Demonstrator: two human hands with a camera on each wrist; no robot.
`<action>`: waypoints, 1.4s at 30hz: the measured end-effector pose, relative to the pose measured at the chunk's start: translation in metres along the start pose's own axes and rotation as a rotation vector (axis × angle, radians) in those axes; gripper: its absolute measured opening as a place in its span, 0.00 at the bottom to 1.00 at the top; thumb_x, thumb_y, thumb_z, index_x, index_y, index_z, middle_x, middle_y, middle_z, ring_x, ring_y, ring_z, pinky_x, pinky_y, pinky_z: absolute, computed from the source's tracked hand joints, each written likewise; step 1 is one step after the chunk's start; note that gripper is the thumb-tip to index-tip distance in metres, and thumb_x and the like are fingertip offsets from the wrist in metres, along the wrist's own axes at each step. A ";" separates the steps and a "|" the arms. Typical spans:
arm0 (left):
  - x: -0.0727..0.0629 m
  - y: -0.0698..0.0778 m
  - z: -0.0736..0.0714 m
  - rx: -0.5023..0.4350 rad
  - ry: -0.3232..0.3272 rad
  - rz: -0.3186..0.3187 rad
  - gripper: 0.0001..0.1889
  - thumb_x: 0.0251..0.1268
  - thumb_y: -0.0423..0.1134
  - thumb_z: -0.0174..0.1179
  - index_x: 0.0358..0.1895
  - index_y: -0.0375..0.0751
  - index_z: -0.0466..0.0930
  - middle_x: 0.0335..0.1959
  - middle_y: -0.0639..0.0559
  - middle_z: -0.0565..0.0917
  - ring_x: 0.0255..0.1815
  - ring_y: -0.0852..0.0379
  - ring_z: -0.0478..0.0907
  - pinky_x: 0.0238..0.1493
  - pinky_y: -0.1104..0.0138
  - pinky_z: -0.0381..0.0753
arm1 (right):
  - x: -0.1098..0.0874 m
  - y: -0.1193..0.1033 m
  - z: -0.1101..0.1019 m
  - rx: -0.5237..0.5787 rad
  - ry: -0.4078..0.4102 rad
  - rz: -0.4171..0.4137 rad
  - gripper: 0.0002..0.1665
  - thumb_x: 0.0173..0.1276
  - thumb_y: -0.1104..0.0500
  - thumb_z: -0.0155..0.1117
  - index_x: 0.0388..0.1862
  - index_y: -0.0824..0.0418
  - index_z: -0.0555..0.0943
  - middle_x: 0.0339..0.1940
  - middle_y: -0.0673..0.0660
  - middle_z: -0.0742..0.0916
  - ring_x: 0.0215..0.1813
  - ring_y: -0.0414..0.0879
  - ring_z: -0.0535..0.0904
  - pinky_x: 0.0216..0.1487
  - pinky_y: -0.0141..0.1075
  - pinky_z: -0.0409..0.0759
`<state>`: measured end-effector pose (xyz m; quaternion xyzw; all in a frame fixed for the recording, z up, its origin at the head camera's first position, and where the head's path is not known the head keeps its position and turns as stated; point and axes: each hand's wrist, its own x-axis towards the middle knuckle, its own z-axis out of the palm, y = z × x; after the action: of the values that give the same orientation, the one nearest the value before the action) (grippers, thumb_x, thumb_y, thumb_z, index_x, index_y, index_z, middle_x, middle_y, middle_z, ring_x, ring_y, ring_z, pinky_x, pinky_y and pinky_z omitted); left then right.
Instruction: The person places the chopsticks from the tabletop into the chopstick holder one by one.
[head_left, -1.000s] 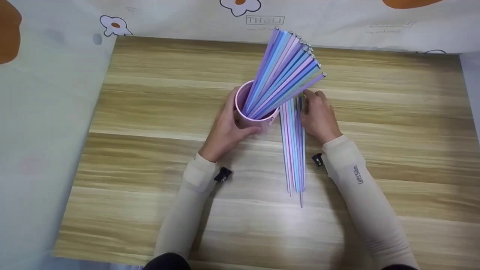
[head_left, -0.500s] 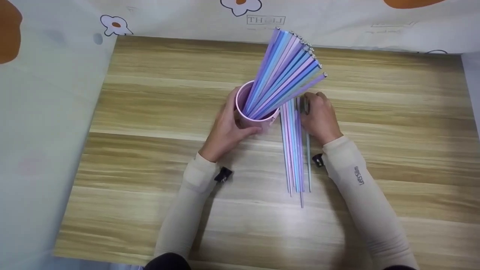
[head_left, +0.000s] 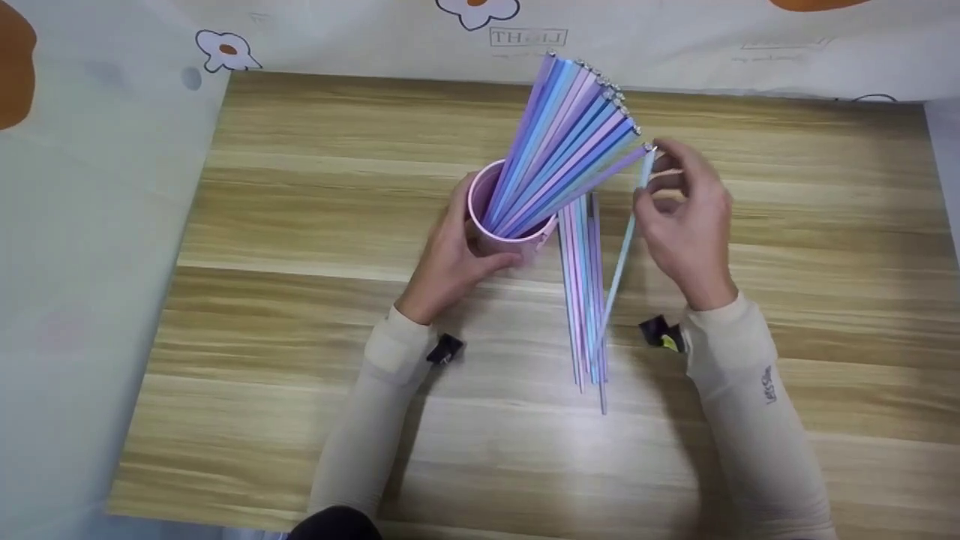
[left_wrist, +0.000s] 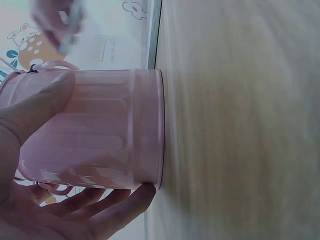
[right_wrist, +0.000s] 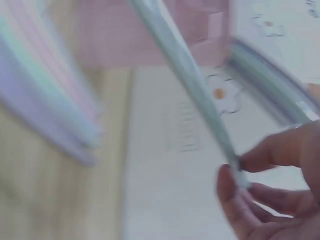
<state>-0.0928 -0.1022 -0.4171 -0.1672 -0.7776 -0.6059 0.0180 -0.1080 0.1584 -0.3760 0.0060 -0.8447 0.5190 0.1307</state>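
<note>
My left hand (head_left: 446,270) grips a small pink pail (left_wrist: 95,125), thumb along one side and fingers on the other. It stands upright on the table. A fan of pastel pencils (head_left: 559,150) with glittering tops leans out of it to the upper right. To the right, my right hand (head_left: 694,229) pinches a pale blue-green pencil (head_left: 621,266) near its upper end. This pencil slants down, its lower end over or on a bundle of loose pencils (head_left: 577,300) lying beside the pail. Motion blurs the right wrist view.
The wood-grain table (head_left: 315,225) carries the pail and the loose bundle. A pale printed sheet (head_left: 360,37) with flowers hangs along its back and left side. A black wrist camera (head_left: 660,332) sits by each cuff.
My right hand has risen off the loose bundle and moved up and right, lifting one pale blue-green pencil by its upper end. My left hand and the pail have stayed in place.
</note>
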 end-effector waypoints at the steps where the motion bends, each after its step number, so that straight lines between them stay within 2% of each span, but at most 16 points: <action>1: 0.000 0.001 0.000 0.004 0.000 0.001 0.53 0.43 0.30 0.79 0.74 0.30 0.56 0.70 0.37 0.68 0.70 0.45 0.65 0.74 0.62 0.59 | -0.001 -0.006 -0.001 0.070 0.052 -0.030 0.28 0.61 0.75 0.59 0.62 0.66 0.77 0.44 0.56 0.81 0.40 0.46 0.81 0.37 0.29 0.84; 4: 0.000 -0.002 0.001 0.007 -0.002 0.003 0.53 0.43 0.31 0.80 0.74 0.30 0.56 0.70 0.38 0.68 0.71 0.46 0.65 0.74 0.62 0.59 | -0.004 -0.024 -0.004 0.290 0.191 -0.115 0.27 0.59 0.77 0.59 0.59 0.68 0.77 0.42 0.58 0.81 0.38 0.49 0.79 0.33 0.30 0.84; 9: 0.002 -0.026 0.004 0.015 0.002 0.008 0.55 0.42 0.35 0.81 0.76 0.39 0.56 0.71 0.46 0.68 0.70 0.53 0.65 0.74 0.63 0.59 | -0.007 -0.053 -0.005 0.599 0.407 -0.208 0.27 0.54 0.83 0.58 0.54 0.72 0.76 0.39 0.66 0.78 0.37 0.55 0.75 0.32 0.35 0.83; 13: 0.002 -0.037 0.005 0.049 0.004 0.026 0.55 0.43 0.37 0.81 0.76 0.43 0.56 0.71 0.51 0.68 0.70 0.58 0.65 0.73 0.64 0.60 | -0.006 -0.069 -0.004 0.713 0.539 -0.276 0.27 0.51 0.84 0.58 0.52 0.75 0.73 0.37 0.68 0.77 0.38 0.59 0.74 0.39 0.41 0.81; 18: 0.002 -0.036 0.005 0.045 0.006 0.048 0.54 0.43 0.35 0.80 0.76 0.44 0.56 0.70 0.52 0.69 0.69 0.59 0.66 0.72 0.64 0.61 | -0.003 -0.077 -0.003 0.740 0.632 -0.331 0.27 0.49 0.83 0.60 0.51 0.77 0.68 0.39 0.68 0.74 0.39 0.57 0.73 0.42 0.43 0.79; 23: 0.001 -0.019 0.004 0.010 0.008 0.049 0.53 0.43 0.33 0.80 0.74 0.35 0.57 0.70 0.44 0.70 0.69 0.51 0.67 0.72 0.61 0.62 | -0.001 -0.076 0.000 0.714 0.654 -0.355 0.27 0.49 0.83 0.60 0.50 0.76 0.67 0.39 0.67 0.73 0.38 0.57 0.73 0.40 0.41 0.79; 28: -0.001 0.001 0.000 0.018 -0.002 0.027 0.52 0.45 0.32 0.79 0.73 0.28 0.56 0.70 0.37 0.69 0.69 0.44 0.66 0.73 0.59 0.61 | -0.002 -0.065 0.007 0.674 0.613 -0.380 0.28 0.53 0.82 0.60 0.53 0.76 0.66 0.41 0.68 0.74 0.40 0.58 0.74 0.34 0.37 0.83; 35: 0.001 0.002 0.001 0.031 0.005 0.029 0.52 0.43 0.30 0.79 0.73 0.28 0.56 0.69 0.36 0.69 0.69 0.44 0.67 0.73 0.61 0.61 | -0.006 -0.052 0.020 0.567 0.526 -0.382 0.27 0.56 0.80 0.62 0.55 0.76 0.66 0.44 0.66 0.76 0.42 0.58 0.75 0.34 0.36 0.84; 42: 0.001 0.003 0.001 0.045 0.007 0.041 0.52 0.43 0.30 0.79 0.73 0.27 0.56 0.69 0.36 0.69 0.69 0.43 0.66 0.73 0.62 0.60 | -0.007 -0.044 0.030 0.521 0.475 -0.344 0.27 0.58 0.78 0.63 0.55 0.74 0.66 0.45 0.63 0.76 0.43 0.57 0.76 0.36 0.35 0.84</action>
<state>-0.0930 -0.1000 -0.4142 -0.1805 -0.7873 -0.5885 0.0366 -0.1008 0.1111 -0.3522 0.0600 -0.6174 0.6736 0.4017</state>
